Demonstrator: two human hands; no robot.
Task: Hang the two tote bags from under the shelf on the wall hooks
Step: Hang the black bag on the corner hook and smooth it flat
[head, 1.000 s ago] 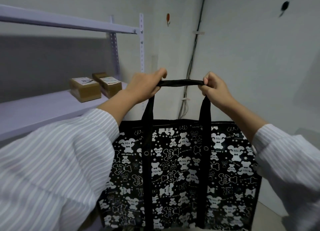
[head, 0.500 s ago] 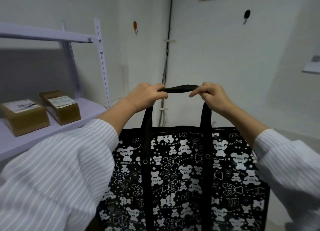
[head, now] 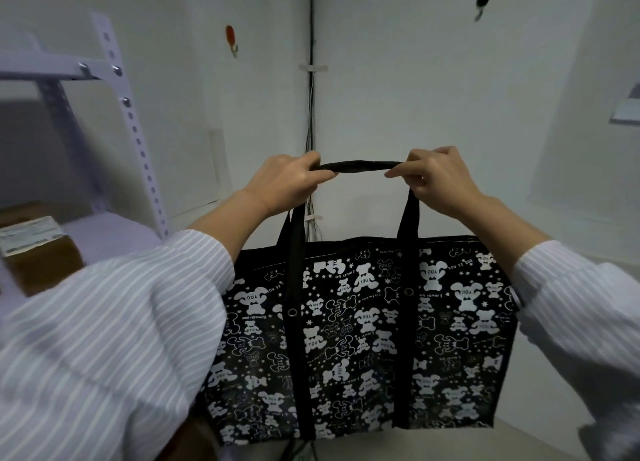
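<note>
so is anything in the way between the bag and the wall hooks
Nothing visible. The left hand and right hand hold the bag by its handle below the red hook and black hook, open air between. The corner cables cross neither hook.

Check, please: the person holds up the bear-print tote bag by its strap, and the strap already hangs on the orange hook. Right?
Not right. In the head view the strap of the tote bag is below and apart from the orange hook, which is bare; the bag is not yet hung. The rest holds.
</note>
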